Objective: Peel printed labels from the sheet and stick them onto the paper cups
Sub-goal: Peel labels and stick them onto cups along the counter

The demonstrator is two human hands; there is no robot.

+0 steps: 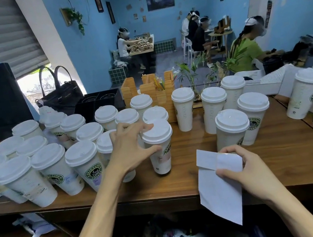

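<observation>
A lidded white paper cup [161,159] with a green logo and a pale label on its side stands on the wooden counter [282,159] near the front middle. My left hand [129,149] grips it at the top, fingers over the lid's left edge and thumb against the wall just under the lid. To the right, my right hand [249,169] pinches the white label sheet [219,188], which is folded over at its top and hangs past the counter's front edge. Its printed side is turned away from me.
Several lidded cups [50,167] crowd the left of the counter, some with small labels. More cups [232,126] stand at the middle right and on the far right. A wooden organiser [155,89], a black handbag and plants stand behind. People sit at tables in the background.
</observation>
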